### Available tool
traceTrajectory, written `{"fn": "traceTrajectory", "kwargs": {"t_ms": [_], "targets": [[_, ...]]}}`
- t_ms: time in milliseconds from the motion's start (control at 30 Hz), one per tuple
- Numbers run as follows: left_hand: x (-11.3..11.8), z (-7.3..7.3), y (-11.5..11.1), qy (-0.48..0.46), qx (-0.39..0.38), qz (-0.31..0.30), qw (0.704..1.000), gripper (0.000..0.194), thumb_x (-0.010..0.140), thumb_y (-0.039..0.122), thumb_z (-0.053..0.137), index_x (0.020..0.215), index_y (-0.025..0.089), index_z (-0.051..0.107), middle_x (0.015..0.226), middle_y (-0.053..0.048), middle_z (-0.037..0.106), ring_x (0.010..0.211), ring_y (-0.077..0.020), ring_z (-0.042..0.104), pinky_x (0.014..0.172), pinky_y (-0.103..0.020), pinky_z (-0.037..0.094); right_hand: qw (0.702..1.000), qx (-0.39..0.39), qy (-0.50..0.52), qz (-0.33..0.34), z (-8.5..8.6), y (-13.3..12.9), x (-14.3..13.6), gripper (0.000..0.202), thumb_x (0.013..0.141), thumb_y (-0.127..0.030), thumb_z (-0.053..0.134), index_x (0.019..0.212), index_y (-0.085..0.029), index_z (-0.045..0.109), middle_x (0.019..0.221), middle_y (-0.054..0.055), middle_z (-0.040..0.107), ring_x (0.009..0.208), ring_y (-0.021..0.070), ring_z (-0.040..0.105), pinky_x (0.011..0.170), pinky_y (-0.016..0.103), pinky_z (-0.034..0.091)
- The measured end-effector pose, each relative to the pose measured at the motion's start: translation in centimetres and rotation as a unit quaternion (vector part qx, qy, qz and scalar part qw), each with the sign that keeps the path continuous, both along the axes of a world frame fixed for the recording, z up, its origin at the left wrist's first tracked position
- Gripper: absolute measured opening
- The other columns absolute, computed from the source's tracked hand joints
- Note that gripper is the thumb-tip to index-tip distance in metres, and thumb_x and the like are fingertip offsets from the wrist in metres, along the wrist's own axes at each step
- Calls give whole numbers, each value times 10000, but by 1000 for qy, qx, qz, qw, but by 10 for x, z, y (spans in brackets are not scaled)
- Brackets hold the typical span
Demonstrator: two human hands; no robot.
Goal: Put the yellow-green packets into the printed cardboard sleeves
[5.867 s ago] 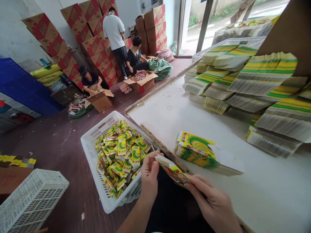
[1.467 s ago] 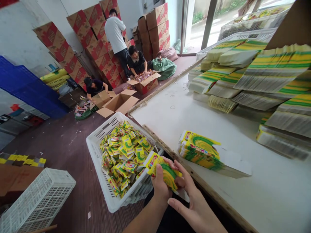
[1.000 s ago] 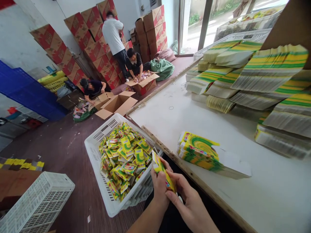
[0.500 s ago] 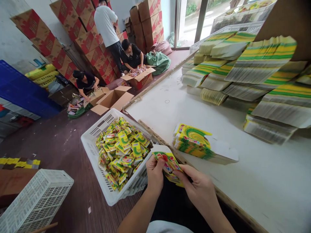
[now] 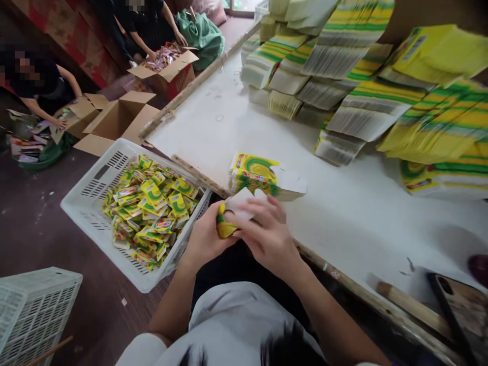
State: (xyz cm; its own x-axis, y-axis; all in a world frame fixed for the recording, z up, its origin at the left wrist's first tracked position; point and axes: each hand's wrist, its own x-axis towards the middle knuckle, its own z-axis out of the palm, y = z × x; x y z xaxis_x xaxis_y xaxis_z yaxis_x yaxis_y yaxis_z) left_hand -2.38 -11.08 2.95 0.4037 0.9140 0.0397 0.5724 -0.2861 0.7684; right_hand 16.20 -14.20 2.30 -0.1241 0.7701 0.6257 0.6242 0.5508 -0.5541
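Note:
A small yellow-and-green printed carton (image 5: 225, 226) is between my hands, its white inner flap (image 5: 241, 201) showing at the top. My left hand (image 5: 204, 236) is closed around its left side. Over the flap lie the fingers of my right hand (image 5: 269, 234), bent against the carton and slightly blurred, hiding part of it. Just beyond, on the white table (image 5: 198, 124), lies a stack of flat cartons (image 5: 253, 173) with white ends. To the left, a white plastic crate (image 5: 89, 203) holds a heap of folded yellow cartons (image 5: 152, 213).
Bundles of flat cartons (image 5: 343, 66) are piled across the table's far right. A phone (image 5: 461, 305) lies at the right near a wooden stick (image 5: 412, 305). An open cardboard box (image 5: 116, 119) and two people packing stand beyond the crate. Another white crate (image 5: 38, 305) is at lower left.
The view has tilted down and turned right. The carton has gone from flat and held at both sides to a more folded shape, with my right hand now over its white flap.

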Motion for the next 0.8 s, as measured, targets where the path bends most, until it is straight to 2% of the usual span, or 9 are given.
{"fn": "traceTrajectory", "kwargs": {"t_ms": [67, 133, 267, 333, 400, 500, 600, 700, 800], "targets": [[6, -7, -1, -1, -13, 41, 999, 585, 798, 368, 808, 1283, 216, 517, 1080, -38, 734, 940, -217, 732, 811, -325, 596, 991, -47, 110, -53, -7, 1, 0, 633, 928, -314, 734, 1512, -289, 494, 1497, 112, 590, 1421, 289, 516, 1234, 510, 385], [12, -14, -5, -9, 13, 39, 999, 636, 780, 346, 819, 1303, 221, 481, 1097, -41, 727, 941, -216, 730, 800, -320, 592, 955, -151, 250, -41, -12, 3, 0, 766, 931, -427, 712, 1596, -280, 361, 1590, 135, 498, 1457, 310, 501, 1205, 519, 443], [20, -23, -12, -58, 102, -24, 993, 758, 793, 267, 786, 1426, 253, 368, 1302, -97, 653, 1149, -246, 690, 931, -350, 573, 787, -413, 435, 145, -18, 9, -3, 621, 959, -514, 631, 1513, -269, 492, 1533, 103, 592, 1391, 287, 597, 1158, 483, 514], [20, -26, -12, -71, 126, -47, 988, 723, 785, 220, 763, 1399, 273, 383, 1284, -85, 644, 1179, -249, 673, 954, -354, 561, 743, -461, 441, 202, -20, 12, -4, 642, 932, -560, 660, 1491, -273, 527, 1502, 91, 626, 1406, 283, 586, 1183, 480, 491], [18, -28, -10, -60, 109, -41, 991, 666, 769, 195, 747, 1341, 284, 417, 1225, -62, 650, 1130, -240, 688, 918, -338, 563, 764, -456, 417, 186, -23, 13, -4, 726, 924, -642, 637, 1530, -270, 488, 1497, 108, 629, 1411, 284, 582, 1197, 486, 474], [13, -29, -8, -27, 43, -23, 998, 659, 731, 207, 751, 1306, 292, 439, 1225, -47, 644, 1046, -230, 708, 869, -326, 566, 849, -371, 354, 128, -27, 10, -4, 855, 946, -725, 521, 1630, -255, 320, 1580, 160, 535, 1453, 298, 539, 1214, 510, 443], [10, -30, -6, -24, -14, -22, 999, 639, 746, 265, 752, 1307, 279, 447, 1262, -67, 637, 1020, -238, 710, 851, -337, 570, 923, -274, 213, 166, -25, 3, -5, 802, 1007, -564, 544, 1671, -302, 179, 1723, 131, 291, 1570, 294, 350, 1267, 505, 356], [11, -33, -6, -28, -32, 3, 999, 656, 746, 310, 756, 1315, 251, 435, 1319, -115, 589, 1038, -262, 704, 843, -367, 578, 952, -237, 72, 180, -20, -1, -6, 637, 1042, -247, 517, 1635, -343, 306, 1746, 76, 216, 1577, 257, 325, 1239, 431, 415], [10, -33, -9, -37, -45, 43, 997, 743, 695, 315, 792, 1317, 225, 397, 1267, -115, 574, 1001, -259, 694, 835, -391, 586, 959, -233, 28, 156, -15, 0, -3, 527, 1017, -116, 466, 1500, -309, 554, 1689, 82, 367, 1486, 243, 492, 1161, 387, 515]]}}
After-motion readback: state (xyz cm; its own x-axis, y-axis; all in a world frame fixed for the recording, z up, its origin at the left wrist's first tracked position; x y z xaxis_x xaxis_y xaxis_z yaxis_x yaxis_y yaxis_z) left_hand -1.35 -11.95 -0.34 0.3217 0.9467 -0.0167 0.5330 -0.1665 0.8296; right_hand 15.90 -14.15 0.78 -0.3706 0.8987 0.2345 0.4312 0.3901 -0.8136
